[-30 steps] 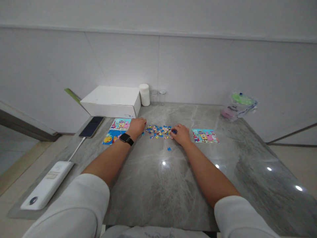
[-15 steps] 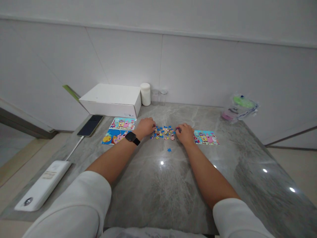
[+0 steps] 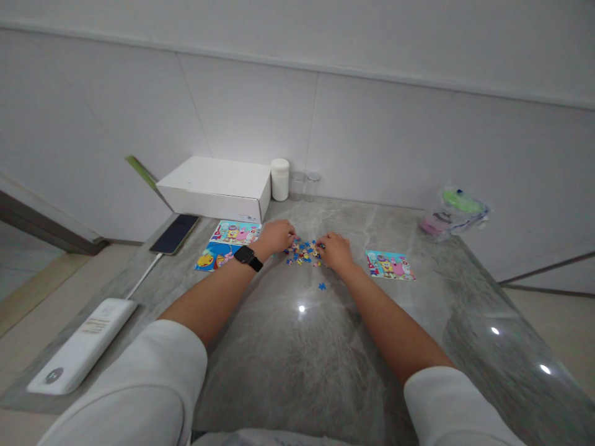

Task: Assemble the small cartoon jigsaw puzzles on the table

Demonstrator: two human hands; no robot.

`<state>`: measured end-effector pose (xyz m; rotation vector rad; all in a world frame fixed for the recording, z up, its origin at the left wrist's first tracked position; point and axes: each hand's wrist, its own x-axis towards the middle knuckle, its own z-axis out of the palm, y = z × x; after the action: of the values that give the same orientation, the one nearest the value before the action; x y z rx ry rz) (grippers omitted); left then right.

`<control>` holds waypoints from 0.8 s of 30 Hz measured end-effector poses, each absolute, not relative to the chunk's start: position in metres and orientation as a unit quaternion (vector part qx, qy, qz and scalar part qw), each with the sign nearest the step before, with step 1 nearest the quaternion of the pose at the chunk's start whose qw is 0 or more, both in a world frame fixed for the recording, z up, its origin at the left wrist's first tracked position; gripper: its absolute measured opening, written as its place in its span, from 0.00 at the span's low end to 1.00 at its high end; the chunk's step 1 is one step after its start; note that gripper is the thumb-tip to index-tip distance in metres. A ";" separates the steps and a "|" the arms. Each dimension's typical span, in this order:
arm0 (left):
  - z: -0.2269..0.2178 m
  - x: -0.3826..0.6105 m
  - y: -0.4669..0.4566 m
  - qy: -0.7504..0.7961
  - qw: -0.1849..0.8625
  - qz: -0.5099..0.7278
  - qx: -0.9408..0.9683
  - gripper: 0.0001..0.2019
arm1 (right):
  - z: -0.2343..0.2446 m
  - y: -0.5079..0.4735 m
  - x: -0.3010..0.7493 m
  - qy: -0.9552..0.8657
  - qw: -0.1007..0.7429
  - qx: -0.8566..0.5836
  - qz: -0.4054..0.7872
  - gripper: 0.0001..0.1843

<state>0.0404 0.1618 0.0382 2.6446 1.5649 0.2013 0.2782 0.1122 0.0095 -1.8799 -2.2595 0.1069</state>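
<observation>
A pile of small jigsaw puzzle pieces (image 3: 304,253), mostly blue, yellow and pink, lies on the grey marbled table (image 3: 288,371). My left hand (image 3: 277,236), with a black watch on the wrist, is at the pile's left edge, its fingers curled in and closed; what they hold, if anything, is hidden. At the right edge my right hand (image 3: 335,251) has its fingertips pinched among the pieces, on what looks like one piece. One blue puzzle piece (image 3: 322,286) lies apart, nearer to me. A colourful cartoon picture card (image 3: 390,265) lies right of my right hand.
Two more cartoon cards, an upper card (image 3: 235,231) and a lower card (image 3: 212,256), lie by my left wrist. Behind stand a white box (image 3: 209,204), a white bottle (image 3: 279,181) and two clear jars. A phone (image 3: 174,234), white power bank (image 3: 83,347) and plastic bag (image 3: 453,214) lie around.
My right hand has moved left, away from the right-hand card and into the pile, which looks more compact. My left hand stays at the pile's left edge. The view has shifted slightly.
</observation>
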 end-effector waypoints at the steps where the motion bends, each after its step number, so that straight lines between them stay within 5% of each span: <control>1: 0.038 0.039 0.164 0.516 0.032 0.068 0.853 0.15 | 0.010 0.114 0.279 -0.764 0.090 -0.637 0.041 0.10; 14: 0.032 0.042 0.174 0.554 0.029 0.111 0.825 0.16 | 0.013 0.123 0.300 -0.801 0.052 -0.592 0.076 0.09; 24: 0.025 0.095 0.151 0.470 0.076 0.083 0.875 0.14 | 0.018 0.141 0.318 -0.773 0.137 -0.609 0.112 0.06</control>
<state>0.0955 0.1511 0.0250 2.6238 1.4091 0.2478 0.3175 0.1408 0.0185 -1.7636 -2.2361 0.3240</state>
